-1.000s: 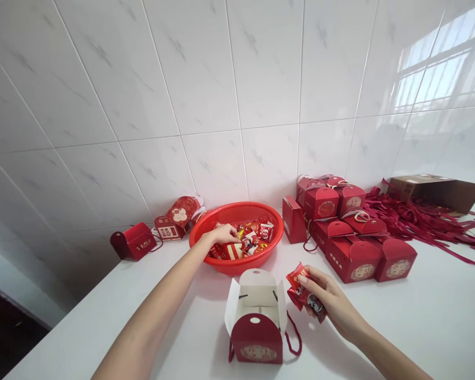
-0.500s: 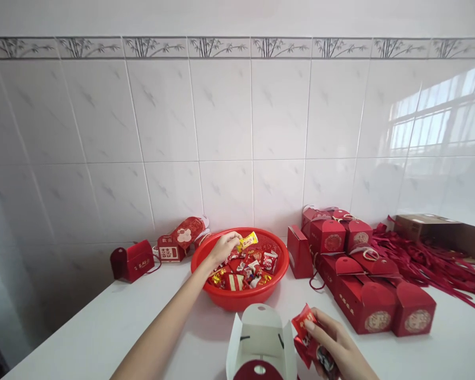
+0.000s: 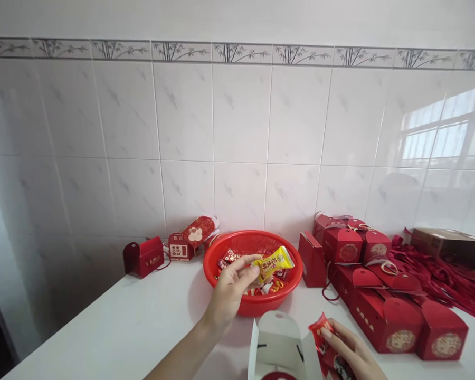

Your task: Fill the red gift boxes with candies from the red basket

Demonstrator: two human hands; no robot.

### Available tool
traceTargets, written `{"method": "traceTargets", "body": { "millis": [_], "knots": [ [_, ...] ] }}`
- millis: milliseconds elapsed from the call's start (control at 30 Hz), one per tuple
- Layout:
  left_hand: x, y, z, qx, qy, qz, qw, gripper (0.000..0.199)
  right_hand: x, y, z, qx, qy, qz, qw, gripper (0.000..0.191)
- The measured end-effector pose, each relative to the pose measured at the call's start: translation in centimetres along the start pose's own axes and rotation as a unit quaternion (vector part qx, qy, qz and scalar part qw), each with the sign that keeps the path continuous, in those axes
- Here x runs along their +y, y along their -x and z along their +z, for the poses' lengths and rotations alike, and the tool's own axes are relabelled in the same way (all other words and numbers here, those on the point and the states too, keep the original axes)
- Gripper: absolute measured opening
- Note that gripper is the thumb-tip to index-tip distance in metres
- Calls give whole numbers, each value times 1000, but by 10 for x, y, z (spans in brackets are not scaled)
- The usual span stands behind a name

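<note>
"Two hands are showing in the head view. Holding what?"

"The left hand (image 3: 228, 287) is pinching one yellow sweet (image 3: 276, 265) by its end, probably for a light grip. The right hand (image 3: 350, 345) is grasping red packets (image 3: 323, 340); I can't tell how many."

"Where's the one open box (image 3: 279, 345)?"

"It's standing between the hands, farther from the worktop's (image 3: 174, 316) back edge than the one basket (image 3: 257, 306), presumably for easy reach."
</note>
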State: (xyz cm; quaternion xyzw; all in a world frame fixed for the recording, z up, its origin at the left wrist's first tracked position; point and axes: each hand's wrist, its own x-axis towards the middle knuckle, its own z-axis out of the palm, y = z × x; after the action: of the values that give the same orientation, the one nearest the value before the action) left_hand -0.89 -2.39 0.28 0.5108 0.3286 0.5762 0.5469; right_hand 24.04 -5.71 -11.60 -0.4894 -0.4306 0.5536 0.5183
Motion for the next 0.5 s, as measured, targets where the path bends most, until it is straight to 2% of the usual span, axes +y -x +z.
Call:
{"method": "traceTargets", "body": {
  "millis": [67,133,300,500],
  "knots": [
    [-3,9,3,4,41,-38,998,53,-1,3,3,-24,8,11,1000,53],
    [-6,17,6,13,59,-47,997,52,-3,6,6,-42,8,12,999,51],
    [-17,31,15,29,66,-35,997,42,-6,11,15,-67,5,37,997,53],
    [-31,38,22,26,39,-28,999,36,-7,13,17,-66,-50,59,995,47]
  ]
}}
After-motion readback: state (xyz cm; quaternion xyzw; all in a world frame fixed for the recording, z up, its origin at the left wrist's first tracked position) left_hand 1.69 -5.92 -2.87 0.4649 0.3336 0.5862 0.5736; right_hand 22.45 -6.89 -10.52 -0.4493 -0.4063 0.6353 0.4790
